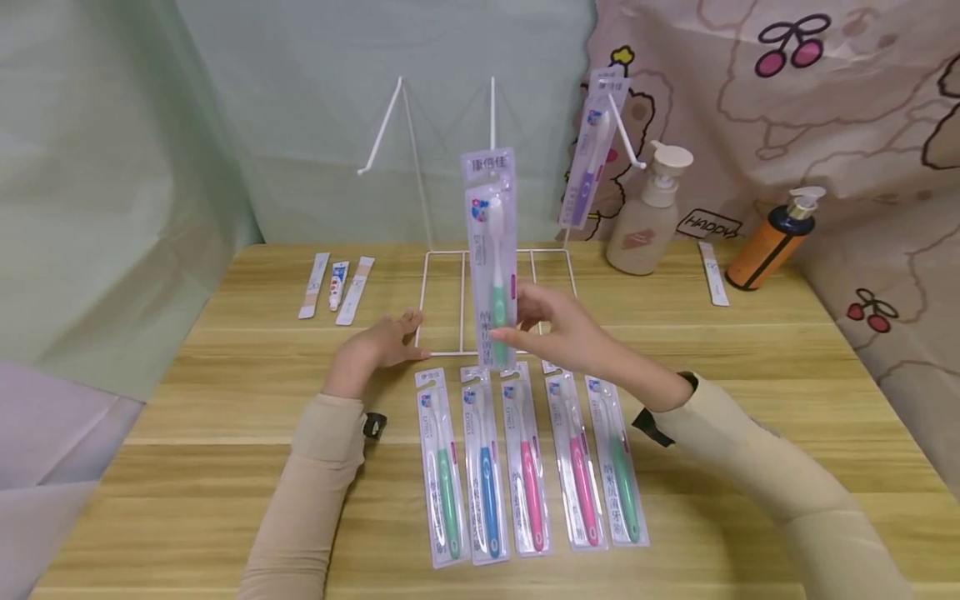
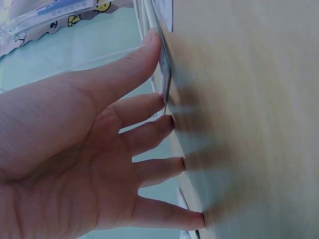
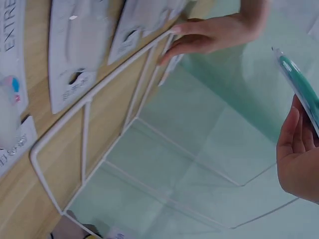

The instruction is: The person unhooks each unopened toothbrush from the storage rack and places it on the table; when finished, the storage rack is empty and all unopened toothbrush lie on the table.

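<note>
My right hand (image 1: 562, 329) pinches the lower part of a packaged green toothbrush (image 1: 491, 242) and holds it upright before the middle prong of a white wire rack (image 1: 492, 108). The package hides that prong's tip. Near the front left corner of the rack's base, my left hand (image 1: 382, 342) has its fingers spread, fingertips against the table and thumb at the wire, as the left wrist view shows. A packaged purple toothbrush (image 1: 587, 167) hangs on the right prong. In the right wrist view the green toothbrush (image 3: 299, 82) appears edge-on in the fingers.
Several packaged toothbrushes (image 1: 529, 483) with green, blue and pink handles lie in a row before the rack. Two paper sachets (image 1: 354, 292) and a small toothpaste tube (image 1: 337, 286) lie left. Right stand a beige pump bottle (image 1: 641, 225) and an orange pump bottle (image 1: 770, 246), with another sachet (image 1: 713, 273) between.
</note>
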`<act>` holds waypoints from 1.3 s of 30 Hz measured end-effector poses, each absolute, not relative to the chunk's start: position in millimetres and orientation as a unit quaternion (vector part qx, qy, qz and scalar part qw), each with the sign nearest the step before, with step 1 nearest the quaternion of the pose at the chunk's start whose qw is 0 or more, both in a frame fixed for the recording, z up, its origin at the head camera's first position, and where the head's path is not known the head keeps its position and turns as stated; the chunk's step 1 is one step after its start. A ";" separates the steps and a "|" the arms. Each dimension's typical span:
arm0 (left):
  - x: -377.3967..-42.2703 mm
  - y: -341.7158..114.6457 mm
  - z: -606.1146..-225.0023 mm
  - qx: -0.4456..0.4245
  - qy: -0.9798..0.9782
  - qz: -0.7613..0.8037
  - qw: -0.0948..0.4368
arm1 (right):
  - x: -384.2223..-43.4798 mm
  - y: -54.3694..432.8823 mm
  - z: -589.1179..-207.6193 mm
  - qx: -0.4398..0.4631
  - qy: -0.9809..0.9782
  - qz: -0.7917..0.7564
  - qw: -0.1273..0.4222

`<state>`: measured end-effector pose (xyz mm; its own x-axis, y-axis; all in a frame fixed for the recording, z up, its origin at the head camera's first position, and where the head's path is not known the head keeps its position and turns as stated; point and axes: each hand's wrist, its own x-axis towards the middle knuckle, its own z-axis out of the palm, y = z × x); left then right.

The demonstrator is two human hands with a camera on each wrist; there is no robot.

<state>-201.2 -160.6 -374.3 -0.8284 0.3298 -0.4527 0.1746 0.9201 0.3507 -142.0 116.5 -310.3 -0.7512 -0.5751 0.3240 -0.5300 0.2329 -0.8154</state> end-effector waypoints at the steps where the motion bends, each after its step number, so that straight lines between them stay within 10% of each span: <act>1: -201.4 -160.7 -374.4 0.136 0.945 0.147 0.259 | -138.2 118.4 -308.7 -0.353 0.782 -0.513 0.024; 39: -206.5 -161.9 -373.8 0.138 0.942 0.134 0.276 | -34.5 286.8 -404.0 -0.059 0.759 -0.550 0.344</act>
